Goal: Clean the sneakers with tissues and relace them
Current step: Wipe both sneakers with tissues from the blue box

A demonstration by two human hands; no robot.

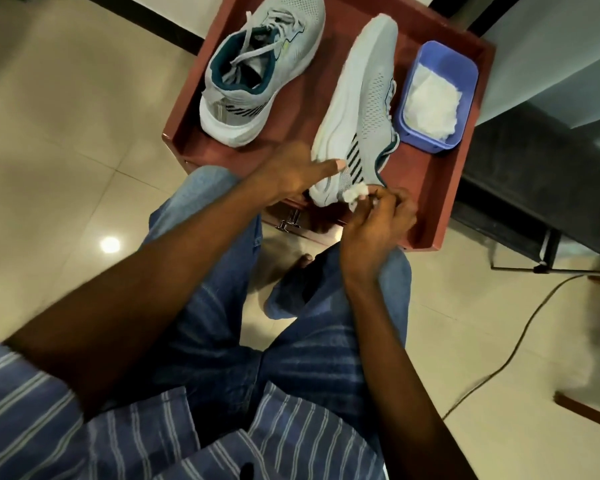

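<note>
Two grey mesh sneakers with white soles and teal lining lie on a low red-brown table. The left sneaker stands upright with loose grey laces. The right sneaker lies tilted on its side, sole toward me. My left hand rests against its heel, fingers spread and thumb on the mesh. My right hand pinches a small crumpled white tissue against the heel end of that sneaker.
A blue plastic tub holding white tissues stands at the table's right side. My knees in blue jeans sit just below the table's front edge. A black cable runs across the tiled floor at right, near dark furniture.
</note>
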